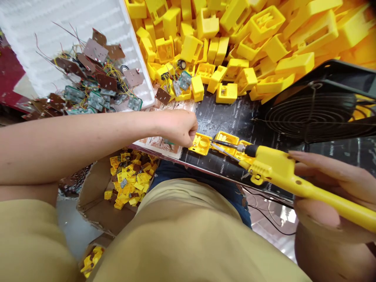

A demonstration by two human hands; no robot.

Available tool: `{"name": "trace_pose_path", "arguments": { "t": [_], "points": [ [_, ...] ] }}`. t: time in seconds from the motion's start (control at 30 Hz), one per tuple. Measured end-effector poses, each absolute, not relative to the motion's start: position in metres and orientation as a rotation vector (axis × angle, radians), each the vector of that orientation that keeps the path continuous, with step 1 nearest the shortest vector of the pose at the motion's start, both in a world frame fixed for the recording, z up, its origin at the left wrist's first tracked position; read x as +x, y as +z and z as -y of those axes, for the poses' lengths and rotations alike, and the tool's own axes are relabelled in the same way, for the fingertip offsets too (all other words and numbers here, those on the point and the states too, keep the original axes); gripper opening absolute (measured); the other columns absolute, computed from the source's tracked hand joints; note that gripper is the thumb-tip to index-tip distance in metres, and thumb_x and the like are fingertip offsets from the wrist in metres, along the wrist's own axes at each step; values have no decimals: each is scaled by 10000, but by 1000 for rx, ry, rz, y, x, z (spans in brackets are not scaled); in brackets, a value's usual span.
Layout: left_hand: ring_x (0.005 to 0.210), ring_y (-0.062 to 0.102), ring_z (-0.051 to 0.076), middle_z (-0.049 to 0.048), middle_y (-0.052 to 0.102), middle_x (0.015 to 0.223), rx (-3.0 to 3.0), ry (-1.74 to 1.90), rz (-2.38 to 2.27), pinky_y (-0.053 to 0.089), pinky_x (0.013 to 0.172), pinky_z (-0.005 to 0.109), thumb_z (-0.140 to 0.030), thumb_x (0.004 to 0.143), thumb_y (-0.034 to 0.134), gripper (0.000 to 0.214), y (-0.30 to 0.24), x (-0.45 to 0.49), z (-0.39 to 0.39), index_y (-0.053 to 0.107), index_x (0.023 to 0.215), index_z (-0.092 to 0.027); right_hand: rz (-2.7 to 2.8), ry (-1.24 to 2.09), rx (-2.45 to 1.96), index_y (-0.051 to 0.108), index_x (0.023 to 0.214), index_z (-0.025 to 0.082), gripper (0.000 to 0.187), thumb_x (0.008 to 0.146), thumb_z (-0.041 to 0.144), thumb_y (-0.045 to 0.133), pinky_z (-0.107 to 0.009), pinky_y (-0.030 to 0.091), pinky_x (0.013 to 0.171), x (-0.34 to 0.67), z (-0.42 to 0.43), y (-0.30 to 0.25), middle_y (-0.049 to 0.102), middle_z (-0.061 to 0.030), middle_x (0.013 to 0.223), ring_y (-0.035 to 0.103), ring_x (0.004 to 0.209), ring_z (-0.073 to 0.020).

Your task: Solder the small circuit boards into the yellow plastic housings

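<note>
My left hand (pixel 180 126) is closed at the left edge of a small open yellow plastic casing (pixel 201 144) on the bench; its fingertips are mostly hidden, but they appear to grip that edge. In my right hand (pixel 337 174) is a yellow soldering gun (pixel 277 164), pointing left. Its metal tip and thin feed tube reach the casing's right side. Two more open casings, one of them the middle casing (pixel 226 138), lie in a row to the right, partly behind the soldering gun. A bit of green circuit board shows below my left wrist.
A large heap of yellow casings (pixel 229 47) covers the back of the bench. A white foam tray (pixel 17 23) holds wired circuit boards (pixel 98 80) at the left. A black fan (pixel 311 109) stands at the right. Below the bench edge is a cardboard box (pixel 91 196) of yellow parts.
</note>
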State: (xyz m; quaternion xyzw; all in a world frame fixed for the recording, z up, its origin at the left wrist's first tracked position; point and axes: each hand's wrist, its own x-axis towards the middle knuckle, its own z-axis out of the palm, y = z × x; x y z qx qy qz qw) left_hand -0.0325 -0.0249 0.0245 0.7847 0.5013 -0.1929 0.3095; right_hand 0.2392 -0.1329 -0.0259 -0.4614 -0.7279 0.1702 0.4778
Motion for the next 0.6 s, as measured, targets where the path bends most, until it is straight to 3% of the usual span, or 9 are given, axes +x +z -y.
{"name": "trace_pose_path", "arguments": {
  "t": [0.13, 0.27, 0.37, 0.43, 0.53, 0.6],
  "points": [
    [637, 588, 135, -5, 697, 688, 2137, -503, -1256, 377, 642, 238, -166, 756, 672, 108, 26, -38, 30, 756, 821, -188, 1718, 453, -1086, 712, 1216, 303, 533, 753, 555, 787, -234, 489, 426, 237, 134, -28, 745, -61, 829, 640, 553, -142],
    [758, 642, 148, 7, 739, 811, 2315, -355, -1187, 401, 712, 232, -152, 821, 643, 153, 23, -51, 44, 753, 915, -203, 1711, 603, -1085, 693, 1244, 306, 513, 782, 510, 785, -228, 556, 466, 232, 130, -24, 753, -62, 872, 675, 585, -156],
    [805, 670, 162, 18, 749, 824, 2373, -179, -1250, 435, 765, 252, -166, 878, 596, 171, 12, -60, 53, 758, 918, -205, 1697, 603, -1052, 697, 1232, 316, 396, 845, 354, 768, -227, 580, 487, 229, 129, -22, 757, -34, 847, 683, 577, -158],
    [832, 682, 167, 31, 758, 851, 2363, -40, -1280, 452, 781, 259, -174, 888, 594, 166, 3, -62, 56, 756, 922, -190, 1684, 543, -1094, 696, 1228, 337, 449, 802, 235, 793, -222, 557, 457, 225, 132, -21, 756, -9, 841, 676, 565, -154],
    [845, 684, 162, 38, 762, 877, 2293, 135, -1320, 468, 783, 257, -185, 876, 615, 134, -6, -63, 57, 745, 905, -168, 1640, 485, -1293, 704, 1194, 361, 464, 769, 213, 816, -230, 468, 376, 217, 145, -18, 744, 13, 834, 638, 540, -142],
    [800, 676, 145, 24, 757, 842, 2212, 201, -1356, 468, 754, 245, -194, 856, 633, 113, -9, -60, 55, 739, 883, -164, 1601, 456, -1423, 718, 1138, 347, 405, 767, 227, 826, -257, 491, 408, 213, 153, -15, 750, 2, 883, 652, 580, -154]
  ]
}}
